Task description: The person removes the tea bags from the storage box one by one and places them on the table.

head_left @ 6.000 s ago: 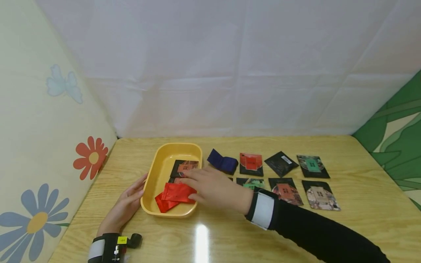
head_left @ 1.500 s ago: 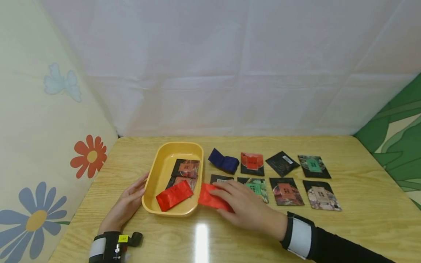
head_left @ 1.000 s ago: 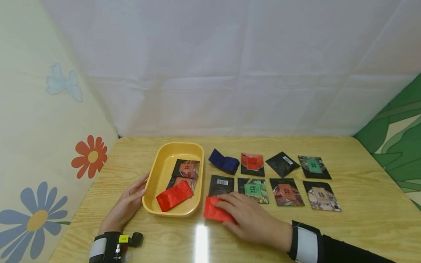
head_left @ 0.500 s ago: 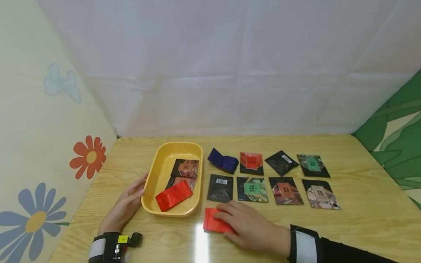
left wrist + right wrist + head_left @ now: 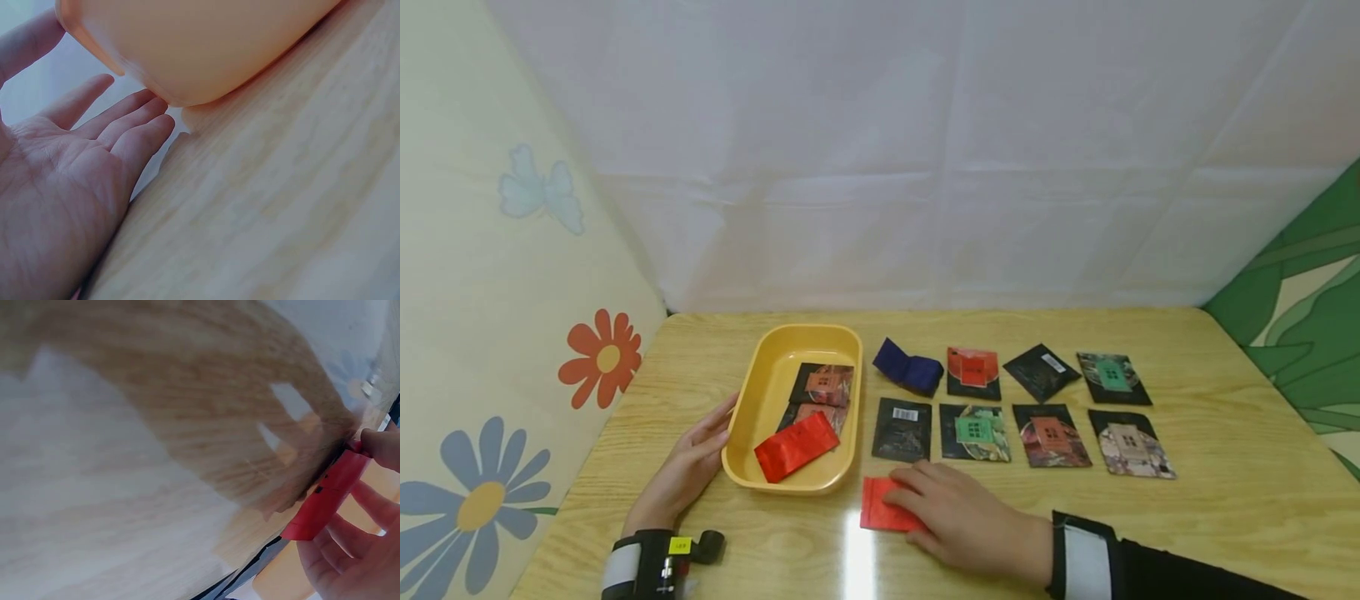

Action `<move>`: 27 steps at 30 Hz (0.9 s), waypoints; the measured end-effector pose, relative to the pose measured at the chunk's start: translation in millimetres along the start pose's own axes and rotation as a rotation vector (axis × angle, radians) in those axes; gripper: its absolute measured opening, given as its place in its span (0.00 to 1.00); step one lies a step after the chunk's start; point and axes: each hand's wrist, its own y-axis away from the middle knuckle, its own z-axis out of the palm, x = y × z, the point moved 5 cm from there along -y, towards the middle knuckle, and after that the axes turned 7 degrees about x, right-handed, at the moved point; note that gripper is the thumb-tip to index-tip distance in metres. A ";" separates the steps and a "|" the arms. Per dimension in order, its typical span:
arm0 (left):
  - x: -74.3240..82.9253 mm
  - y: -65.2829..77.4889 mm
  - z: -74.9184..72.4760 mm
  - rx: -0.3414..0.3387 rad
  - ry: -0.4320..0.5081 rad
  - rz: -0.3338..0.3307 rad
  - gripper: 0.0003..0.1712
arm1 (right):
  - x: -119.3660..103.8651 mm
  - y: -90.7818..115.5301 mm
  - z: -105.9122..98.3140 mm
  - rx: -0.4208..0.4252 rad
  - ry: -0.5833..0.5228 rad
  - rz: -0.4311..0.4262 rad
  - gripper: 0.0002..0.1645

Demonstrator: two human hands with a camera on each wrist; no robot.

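Note:
My left hand (image 5: 688, 462) rests at the left side of a yellow tray (image 5: 741, 462), fingers fairly straight. In the left wrist view its fingertips (image 5: 159, 122) meet the tray's outer wall near the table. In the tray lie a red sachet (image 5: 797, 447) and two dark printed sachets (image 5: 823, 385), the lower one partly under the red. My right hand (image 5: 962, 521) pinches another red sachet (image 5: 883, 505) at the table surface, right of the tray and in front of a black barcoded sachet (image 5: 902, 429). The right wrist view shows the red sachet (image 5: 328, 497) between thumb and fingers.
Two rows of sachets lie on the wooden table (image 5: 1210, 400), among them a dark blue folded packet (image 5: 908, 367), a red-and-black one (image 5: 973, 372) and a green-labelled one (image 5: 976, 432). A white cloth (image 5: 940, 167) hangs behind.
Two red sachets were in the tray earlier. My right hand has brought one out to the right and down toward the front, below the black sachet. My left hand has stayed at the tray.

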 end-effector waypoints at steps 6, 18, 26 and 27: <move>-2.1 -1.1 -0.9 0.006 0.011 -0.023 0.36 | 0.7 0.2 2.1 -0.006 -0.009 0.003 0.25; 0.4 -0.4 2.7 -0.018 0.028 -0.016 0.36 | 3.7 0.7 5.6 -0.051 -0.024 0.029 0.23; 0.7 -1.3 3.0 -0.016 0.029 -0.015 0.36 | 2.0 1.6 3.1 -0.025 0.004 -0.001 0.26; 0.8 -1.2 2.9 -0.017 0.029 -0.016 0.36 | 1.5 1.2 2.0 -0.015 0.009 -0.007 0.26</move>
